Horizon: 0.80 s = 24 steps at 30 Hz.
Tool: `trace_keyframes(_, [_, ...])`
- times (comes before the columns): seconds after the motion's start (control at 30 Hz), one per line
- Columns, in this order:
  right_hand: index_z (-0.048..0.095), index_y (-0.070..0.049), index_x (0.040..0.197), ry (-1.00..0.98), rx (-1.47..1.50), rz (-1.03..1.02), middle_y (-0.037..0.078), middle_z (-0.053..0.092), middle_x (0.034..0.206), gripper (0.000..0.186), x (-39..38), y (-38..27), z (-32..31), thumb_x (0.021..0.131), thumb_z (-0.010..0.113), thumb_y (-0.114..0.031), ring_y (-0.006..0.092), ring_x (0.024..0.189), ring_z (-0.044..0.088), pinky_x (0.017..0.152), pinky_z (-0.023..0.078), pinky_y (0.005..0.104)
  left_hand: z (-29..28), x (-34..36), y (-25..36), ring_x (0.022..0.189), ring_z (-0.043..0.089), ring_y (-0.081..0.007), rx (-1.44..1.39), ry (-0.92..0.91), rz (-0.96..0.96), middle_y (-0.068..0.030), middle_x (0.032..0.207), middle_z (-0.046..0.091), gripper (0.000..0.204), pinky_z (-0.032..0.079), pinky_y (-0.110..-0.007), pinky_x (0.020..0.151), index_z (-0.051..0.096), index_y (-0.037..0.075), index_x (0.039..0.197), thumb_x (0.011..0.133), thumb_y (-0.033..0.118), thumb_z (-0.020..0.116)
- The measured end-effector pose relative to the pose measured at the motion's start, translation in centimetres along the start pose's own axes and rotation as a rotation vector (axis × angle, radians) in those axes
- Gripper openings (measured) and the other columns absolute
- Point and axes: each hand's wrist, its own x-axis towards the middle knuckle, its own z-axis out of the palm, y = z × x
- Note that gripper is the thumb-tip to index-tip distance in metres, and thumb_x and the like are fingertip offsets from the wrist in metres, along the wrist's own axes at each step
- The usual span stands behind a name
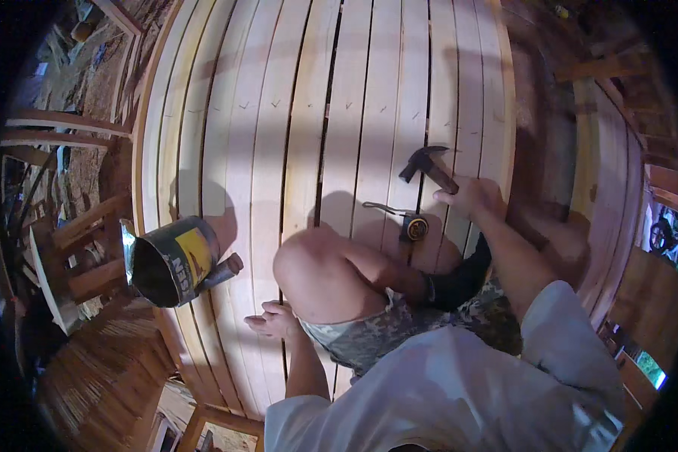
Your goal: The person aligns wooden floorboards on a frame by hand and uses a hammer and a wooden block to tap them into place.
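Observation:
My right hand point(467, 197) is closed on the wooden handle of a claw hammer point(432, 166), held above the planks with its dark head toward upper left. My left hand point(277, 322) is open, fingers apart, low by the planks point(264, 151) beside my bent knee. A black and yellow tape measure point(413, 228) with a strap lies below the hammer. To the left stands a metal can point(158, 264) with a green and yellow label; a short cylindrical tool point(222, 273), too unclear to name, is beside it. Small dark marks run in a row across the boards.
My crossed legs point(316, 279) occupy the middle of the plank platform. Wooden frames point(79, 248) and rough timber stand to the left, with a bundle of thin sticks point(98, 377) at lower left. Another planked surface point(610, 211) and more timber are on the right.

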Motion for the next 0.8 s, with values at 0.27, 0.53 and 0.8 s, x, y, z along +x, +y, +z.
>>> trace_keyframes(0.27, [0.071,-0.02,0.111,-0.069,0.117,-0.237,0.013,0.073,0.1,0.051,4.9,-11.7,7.2,0.079,0.07,-0.06,0.0347,0.1,0.068,0.088,0.051,0.0423,-4.4,18.5,-0.8,0.146,0.023,-0.0382,-0.337,0.474,0.026,-0.02,0.156,0.031,0.076,0.023,-0.054,0.116,0.032,0.001,0.151,0.094,0.05,0.042])
trace_keyframes(0.53, [0.065,-0.008,0.114,0.211,0.14,-0.269,0.018,0.069,0.111,0.049,5.6,-6.6,12.9,0.084,0.069,-0.047,0.0349,0.107,0.065,0.095,0.048,0.0464,-10.7,18.6,4.8,0.101,0.06,-0.0422,0.161,0.431,0.468,-0.0288,0.111,0.061,0.048,0.049,-0.051,0.091,0.065,-0.009,0.107,0.09,0.035,0.055])
trace_keyframes(0.8, [0.061,-0.003,0.112,0.441,0.228,-0.449,0.022,0.064,0.112,0.037,3.1,-5.1,15.8,0.08,0.067,-0.018,0.0413,0.106,0.062,0.095,0.049,0.0478,-19.8,29.4,9.2,0.054,0.053,-0.0179,-1.395,-0.398,0.262,-0.0003,0.066,0.054,0.034,0.047,-0.035,0.045,0.06,0.013,0.083,0.099,0.043,0.056])
